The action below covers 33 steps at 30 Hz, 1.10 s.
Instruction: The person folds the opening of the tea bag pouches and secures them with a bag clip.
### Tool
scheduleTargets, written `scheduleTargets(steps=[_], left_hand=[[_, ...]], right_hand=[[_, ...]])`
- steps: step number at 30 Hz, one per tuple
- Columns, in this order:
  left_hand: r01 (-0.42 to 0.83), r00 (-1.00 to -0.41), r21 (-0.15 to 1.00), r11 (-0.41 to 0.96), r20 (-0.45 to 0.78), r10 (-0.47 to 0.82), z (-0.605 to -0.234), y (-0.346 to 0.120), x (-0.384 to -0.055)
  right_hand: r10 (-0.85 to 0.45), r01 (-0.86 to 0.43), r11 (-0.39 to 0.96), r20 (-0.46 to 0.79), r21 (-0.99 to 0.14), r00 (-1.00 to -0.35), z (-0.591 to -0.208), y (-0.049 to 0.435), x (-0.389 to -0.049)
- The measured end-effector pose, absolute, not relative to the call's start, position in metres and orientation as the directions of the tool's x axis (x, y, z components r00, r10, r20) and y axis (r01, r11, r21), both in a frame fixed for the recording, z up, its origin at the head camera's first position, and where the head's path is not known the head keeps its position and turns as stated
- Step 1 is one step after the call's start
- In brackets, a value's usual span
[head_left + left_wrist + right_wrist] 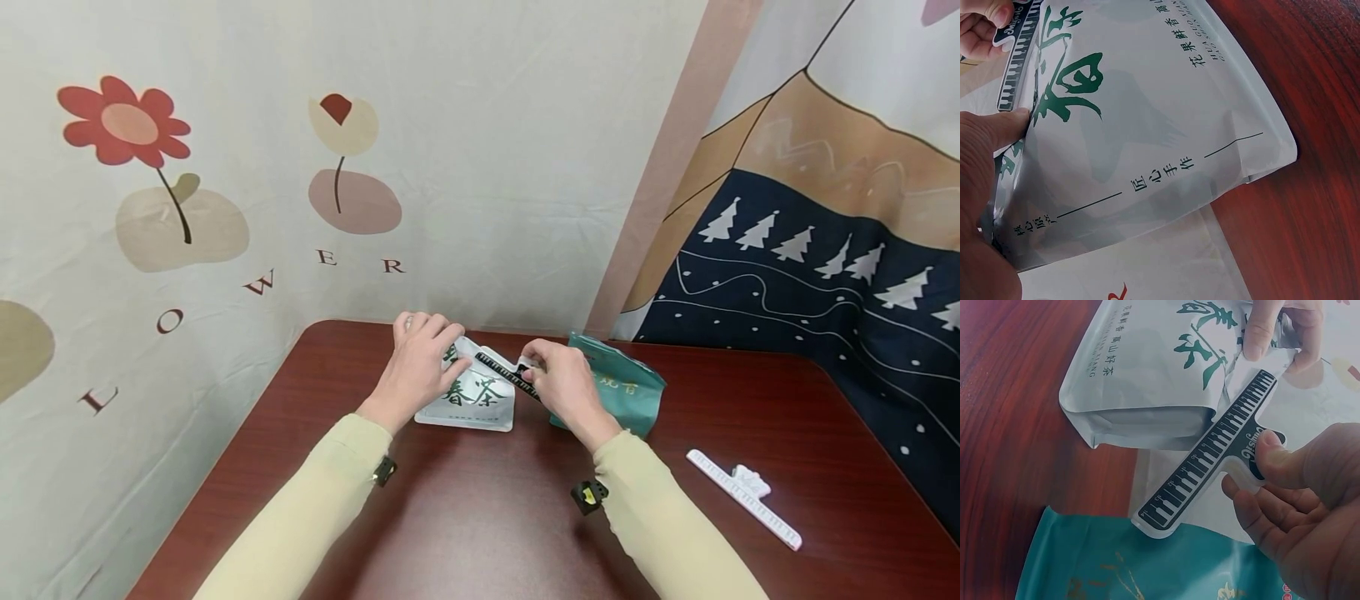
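A white tea bag (495, 410) with green characters is on the table. My left hand (420, 360) pinches its top edge between thumb and fingers. In my right hand (564, 379) is a long black-and-white bag clip (1210, 453) printed with piano keys, its handle pinched between thumb and fingers. The clip's bar slants along the top of the white bag, its far end close to the left fingers (1263, 328). Whether the bar's two sides grip the bag, I cannot tell. A green tea bag (630, 392) with gold characters is beside the right hand, partly hidden by it.
To the right on the dark red wooden table (480, 517) lies a white bag clip (742, 497) with a long bar. Behind the table's back edge hangs a printed curtain (510, 167) with flowers and letters.
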<state>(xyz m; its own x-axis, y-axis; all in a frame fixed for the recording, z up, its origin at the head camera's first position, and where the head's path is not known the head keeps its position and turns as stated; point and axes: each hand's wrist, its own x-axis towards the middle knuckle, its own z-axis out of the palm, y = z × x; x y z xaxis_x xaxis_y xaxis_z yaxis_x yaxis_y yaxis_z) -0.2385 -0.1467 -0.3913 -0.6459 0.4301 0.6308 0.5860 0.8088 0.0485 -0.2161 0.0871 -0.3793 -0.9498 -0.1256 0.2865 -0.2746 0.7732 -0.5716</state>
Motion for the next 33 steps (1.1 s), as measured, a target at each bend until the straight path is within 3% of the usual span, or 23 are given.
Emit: scheduleTargets(steps=[33], left_hand=[[0.594, -0.644, 0.050, 0.803, 0.628, 0.437, -0.391, -0.146, -0.240]], right_hand=[[-0.131, -0.367, 0.708, 0.399, -0.603, -0.908, -0.381, 0.070, -0.224]])
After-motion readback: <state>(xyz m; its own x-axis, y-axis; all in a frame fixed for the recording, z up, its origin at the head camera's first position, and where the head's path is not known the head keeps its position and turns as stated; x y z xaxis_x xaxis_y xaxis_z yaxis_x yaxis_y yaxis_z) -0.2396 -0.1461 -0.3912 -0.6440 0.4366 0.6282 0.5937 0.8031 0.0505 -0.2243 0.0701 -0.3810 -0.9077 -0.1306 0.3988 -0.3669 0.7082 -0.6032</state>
